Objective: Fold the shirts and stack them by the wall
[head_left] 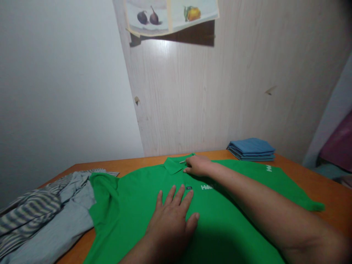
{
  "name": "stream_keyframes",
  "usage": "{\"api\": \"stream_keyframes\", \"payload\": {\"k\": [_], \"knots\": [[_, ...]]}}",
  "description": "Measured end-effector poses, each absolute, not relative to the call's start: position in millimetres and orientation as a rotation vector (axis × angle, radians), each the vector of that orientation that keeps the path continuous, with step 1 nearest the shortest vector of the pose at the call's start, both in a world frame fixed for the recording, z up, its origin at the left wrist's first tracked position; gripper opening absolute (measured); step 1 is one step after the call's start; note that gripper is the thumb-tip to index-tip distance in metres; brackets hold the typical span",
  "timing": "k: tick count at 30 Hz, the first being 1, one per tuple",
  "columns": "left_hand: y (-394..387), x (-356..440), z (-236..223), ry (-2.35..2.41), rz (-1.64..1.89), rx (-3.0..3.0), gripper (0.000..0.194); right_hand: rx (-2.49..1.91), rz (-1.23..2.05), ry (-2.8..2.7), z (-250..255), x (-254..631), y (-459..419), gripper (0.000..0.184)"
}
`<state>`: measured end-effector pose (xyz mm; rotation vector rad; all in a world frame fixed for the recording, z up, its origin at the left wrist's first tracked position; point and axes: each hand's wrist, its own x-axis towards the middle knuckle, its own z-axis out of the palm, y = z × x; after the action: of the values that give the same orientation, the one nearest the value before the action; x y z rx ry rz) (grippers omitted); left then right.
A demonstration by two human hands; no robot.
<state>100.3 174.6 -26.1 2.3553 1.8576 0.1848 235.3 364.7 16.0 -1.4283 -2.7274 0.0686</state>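
"Head view: where's the green shirt (220, 216)?"
"Spread on the worktop (338, 198), toward six o'clock."
"Hands?"
"Left hand (171, 216): fingers (187, 200) splayed flat on it, gripping nothing. Right hand (198, 165), one o'clock from there: bent at the collar (173, 167); can't tell whether it's pinched."

The table (306, 179) bears a green shirt (143, 190), folded blue cloth (252, 147) and rumpled clothes (64, 217)

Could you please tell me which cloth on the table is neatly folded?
The blue cloth at the back right, in a compact stack; the green shirt is spread out, and the grey and striped clothes lie crumpled.
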Motion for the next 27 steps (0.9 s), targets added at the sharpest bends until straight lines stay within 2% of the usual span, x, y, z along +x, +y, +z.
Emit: {"api": "stream_keyframes", "payload": {"k": [6, 10, 12, 18, 27], "knots": [[174, 100, -25, 1.847, 0.2, 2.354, 0.063, -1.342, 0.3, -2.697, 19, 247, 382, 0.018], [174, 100, -24, 1.842, 0.2, 2.351, 0.063, -1.249, 0.556, -2.66, 17, 247, 382, 0.043], [174, 100, -25, 1.841, 0.203, 2.352, 0.063, -1.212, 0.472, -2.69, 14, 245, 380, 0.045], [173, 100, -27, 1.841, 0.211, 2.355, 0.063, -1.217, 0.223, -2.756, 5, 238, 376, 0.018], [173, 101, -25, 1.84, 0.221, 2.354, 0.064, -1.261, 0.134, -2.681, 1, 238, 374, 0.013]]}}
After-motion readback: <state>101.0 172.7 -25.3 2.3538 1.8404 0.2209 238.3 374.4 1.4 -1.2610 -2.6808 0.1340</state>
